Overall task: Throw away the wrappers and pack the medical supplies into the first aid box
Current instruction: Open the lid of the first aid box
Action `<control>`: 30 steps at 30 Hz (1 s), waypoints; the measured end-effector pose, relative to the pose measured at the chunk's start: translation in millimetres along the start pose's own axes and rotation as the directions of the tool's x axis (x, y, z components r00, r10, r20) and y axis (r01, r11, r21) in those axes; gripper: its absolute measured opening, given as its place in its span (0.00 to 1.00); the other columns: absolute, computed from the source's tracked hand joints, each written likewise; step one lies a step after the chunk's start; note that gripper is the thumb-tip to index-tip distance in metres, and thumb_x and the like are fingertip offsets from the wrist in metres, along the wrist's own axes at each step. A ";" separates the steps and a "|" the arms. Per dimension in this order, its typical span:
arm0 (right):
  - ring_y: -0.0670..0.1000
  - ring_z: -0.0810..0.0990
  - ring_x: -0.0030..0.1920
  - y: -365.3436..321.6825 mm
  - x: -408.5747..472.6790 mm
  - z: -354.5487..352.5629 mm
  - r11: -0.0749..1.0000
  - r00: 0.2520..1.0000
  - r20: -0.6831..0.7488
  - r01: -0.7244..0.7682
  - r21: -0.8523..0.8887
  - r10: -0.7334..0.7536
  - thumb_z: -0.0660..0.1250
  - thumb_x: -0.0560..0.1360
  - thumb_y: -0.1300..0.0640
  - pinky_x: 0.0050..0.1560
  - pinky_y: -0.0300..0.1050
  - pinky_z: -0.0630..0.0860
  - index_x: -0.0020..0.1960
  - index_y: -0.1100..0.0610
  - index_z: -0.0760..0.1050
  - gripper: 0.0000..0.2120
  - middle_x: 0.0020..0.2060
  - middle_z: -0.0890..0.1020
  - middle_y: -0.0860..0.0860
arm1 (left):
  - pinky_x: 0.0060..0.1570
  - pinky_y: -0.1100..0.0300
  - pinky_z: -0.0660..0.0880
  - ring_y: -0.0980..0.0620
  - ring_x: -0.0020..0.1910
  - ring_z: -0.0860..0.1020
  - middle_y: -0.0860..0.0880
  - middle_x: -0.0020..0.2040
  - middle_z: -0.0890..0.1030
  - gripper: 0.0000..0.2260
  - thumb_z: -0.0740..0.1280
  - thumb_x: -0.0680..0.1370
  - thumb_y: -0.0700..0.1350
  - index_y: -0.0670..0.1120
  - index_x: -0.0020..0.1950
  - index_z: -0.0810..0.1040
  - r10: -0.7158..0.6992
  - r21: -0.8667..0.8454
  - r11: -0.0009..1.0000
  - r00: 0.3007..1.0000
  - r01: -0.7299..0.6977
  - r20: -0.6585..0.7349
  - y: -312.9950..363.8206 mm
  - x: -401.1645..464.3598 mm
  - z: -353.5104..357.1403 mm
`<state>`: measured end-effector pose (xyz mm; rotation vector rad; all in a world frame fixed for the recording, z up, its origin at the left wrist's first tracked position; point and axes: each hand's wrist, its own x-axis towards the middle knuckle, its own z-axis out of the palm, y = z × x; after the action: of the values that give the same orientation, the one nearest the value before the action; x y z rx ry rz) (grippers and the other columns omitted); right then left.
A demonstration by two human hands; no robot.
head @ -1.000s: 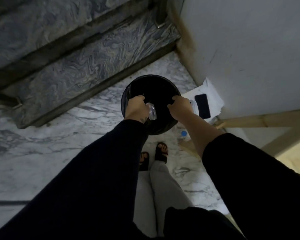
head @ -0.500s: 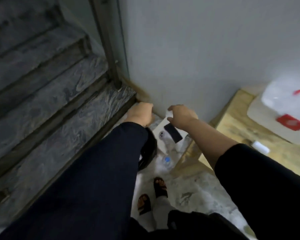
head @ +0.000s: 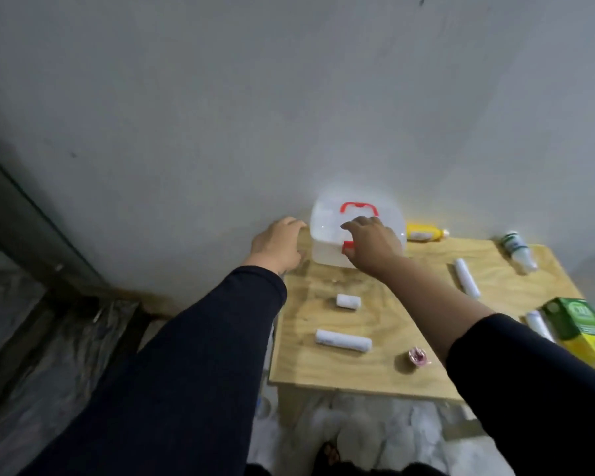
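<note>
Bin and stair steps of the earlier frames gone from view; camera now turned to the table, both hands raised from the bin rim to the first aid box, no wrapper in either hand.

Head view. Wooden table (head: 385, 324) against a grey wall (head: 289, 97). First aid box (head: 327, 231), white and translucent with a red handle (head: 359, 207) and a red latch (head: 348, 246), at the table's far left corner, touching or nearly touching the wall, lid down. Left hand (head: 276, 242) just beside the box's left side, fingers loosely extended toward the wall, holding nothing; contact with the box not clear. Right hand (head: 373, 242) over the box's front and lid, fingers spread and relaxed, palm down, next to the latch; actual grip on the latch not discernible. Both arms in dark sleeves (head: 172, 365).

On the table: short white bandage roll (head: 348, 301) near the middle; longer white roll (head: 343, 340) nearer the front edge; small pink tape roll (head: 418, 357) to its right, close to the right forearm. Yellow bottle (head: 423, 232) lying just right of the box by the wall. White-and-green bottle (head: 517, 250) lying at the far right corner. Long white roll (head: 466, 277) lying well apart from the box, on the right. Another white roll (head: 538, 323) touching a green and yellow carton (head: 579, 328) at the right edge.

Below the table: marble floor (head: 375, 434), blurred.
</note>
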<state>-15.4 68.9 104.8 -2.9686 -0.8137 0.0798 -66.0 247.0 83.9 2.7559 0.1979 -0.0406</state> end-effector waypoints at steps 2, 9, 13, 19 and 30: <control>0.57 0.63 0.72 26.7 1.9 6.3 1.000 0.999 -0.033 -0.009 -0.021 0.008 0.63 0.77 0.53 0.67 0.52 0.66 0.72 0.54 0.63 0.25 0.71 0.67 0.54 | 0.68 0.51 0.69 0.48 0.73 0.66 0.52 0.76 0.64 0.29 0.70 0.76 0.48 0.48 0.75 0.65 0.057 0.008 0.998 0.998 -0.057 0.013 16.5 17.8 12.6; 0.56 0.50 0.78 65.2 18.6 50.5 0.994 0.996 -0.059 0.061 -0.095 -0.067 0.64 0.77 0.50 0.77 0.54 0.50 0.76 0.57 0.53 0.34 0.78 0.54 0.55 | 0.75 0.51 0.55 0.48 0.79 0.53 0.49 0.80 0.54 0.35 0.69 0.77 0.46 0.46 0.79 0.55 0.239 0.192 0.953 0.971 -0.234 -0.006 42.0 60.6 48.6; 0.55 0.53 0.78 70.7 23.6 72.7 0.980 0.986 -0.128 0.083 -0.182 -0.107 0.64 0.76 0.47 0.76 0.51 0.47 0.77 0.57 0.52 0.35 0.77 0.57 0.54 | 0.76 0.54 0.48 0.50 0.80 0.47 0.49 0.81 0.48 0.37 0.68 0.78 0.46 0.46 0.80 0.48 0.280 0.272 0.924 0.960 -0.270 0.002 37.0 74.5 63.2; 0.56 0.67 0.73 73.7 29.5 91.8 0.964 0.967 -0.232 0.041 -0.263 -0.105 0.72 0.71 0.49 0.71 0.54 0.55 0.73 0.58 0.63 0.35 0.71 0.70 0.55 | 0.75 0.58 0.49 0.52 0.79 0.52 0.50 0.81 0.53 0.34 0.66 0.80 0.41 0.48 0.80 0.50 0.290 0.265 0.931 0.949 -0.251 -0.121 33.2 76.6 78.5; 0.58 0.65 0.73 75.0 17.4 91.3 0.949 0.942 -0.259 0.137 -0.283 -0.213 0.67 0.73 0.50 0.72 0.57 0.60 0.73 0.59 0.63 0.32 0.72 0.67 0.58 | 0.75 0.58 0.54 0.52 0.79 0.53 0.50 0.80 0.53 0.33 0.66 0.80 0.42 0.47 0.80 0.51 0.331 0.284 0.913 0.939 -0.294 -0.093 32.3 72.7 70.1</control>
<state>31.5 17.7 7.6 -3.0151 -1.1181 -0.4950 10.5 201.0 26.6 3.0247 -0.2347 0.2286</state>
